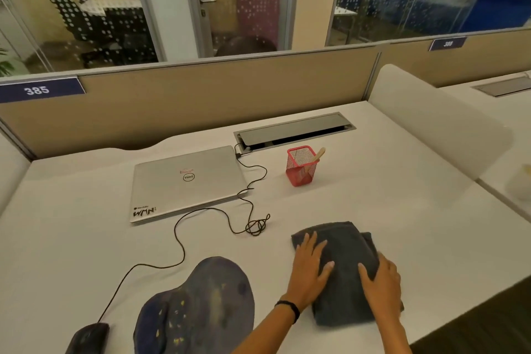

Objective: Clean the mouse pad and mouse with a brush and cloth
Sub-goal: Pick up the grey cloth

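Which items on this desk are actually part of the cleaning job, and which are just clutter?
Part of the job:
- grey cloth, under the left hand and right hand
- mouse pad
- mouse
- wooden handle in the red mesh cup, possibly the brush

Just lying about:
- closed laptop
- its cable
- desk cable hatch
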